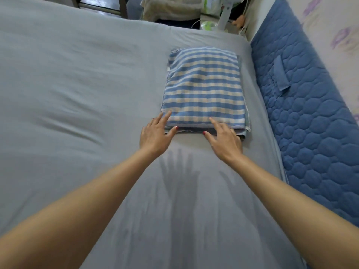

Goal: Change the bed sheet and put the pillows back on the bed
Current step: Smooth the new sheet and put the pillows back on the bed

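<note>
Both hands' fingers (166,116) | touching near edge | checked pillow (204,86)

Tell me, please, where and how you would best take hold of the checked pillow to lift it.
Probably by its near short edge, coming from the person's side. The checked pillow lies flat on the grey sheet, and both the left hand and right hand already rest open there, spread apart.

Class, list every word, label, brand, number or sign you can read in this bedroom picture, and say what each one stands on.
No text can be read anywhere.
Small white tag on the checked pillow's left edge: too small to show any print.
Green and white packaging beyond the bed: too blurred to read.
Grey bed sheet and blue quilted pad: no lettering.
</note>
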